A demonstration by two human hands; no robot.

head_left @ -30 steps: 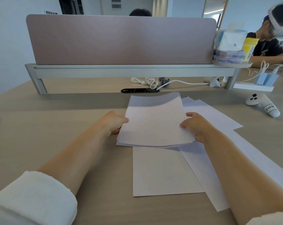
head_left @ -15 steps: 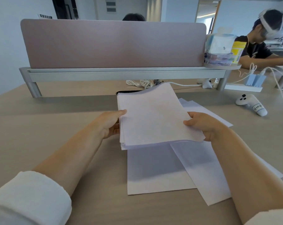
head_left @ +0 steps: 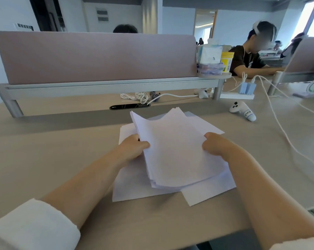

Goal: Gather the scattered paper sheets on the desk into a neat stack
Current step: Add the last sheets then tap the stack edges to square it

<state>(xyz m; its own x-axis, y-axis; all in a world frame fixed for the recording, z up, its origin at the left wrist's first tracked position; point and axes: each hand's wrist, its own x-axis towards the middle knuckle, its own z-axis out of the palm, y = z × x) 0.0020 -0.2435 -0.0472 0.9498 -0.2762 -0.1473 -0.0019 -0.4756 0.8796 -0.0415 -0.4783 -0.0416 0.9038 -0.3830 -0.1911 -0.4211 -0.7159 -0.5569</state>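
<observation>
- The paper stack [head_left: 174,150] is looking white and blank, its far corners fanning unevenly, and it is hovering tilted over loose sheets [head_left: 127,186] lying flat on the tabletop [head_left: 44,150].
- The left hand [head_left: 132,148] is gripping the stack's left edge, and the right hand [head_left: 215,145] is gripping its right edge.
- Bare tabletop is stretching out leftward, while a white controller [head_left: 242,110] and a cable [head_left: 287,141] are lying well apart on the right.

A thick-ish stack of white paper sheets [head_left: 176,152] is held tilted, far corners fanned unevenly, right over a few loose sheets [head_left: 129,188] laid flat and crooked on the desk [head_left: 44,150].
</observation>
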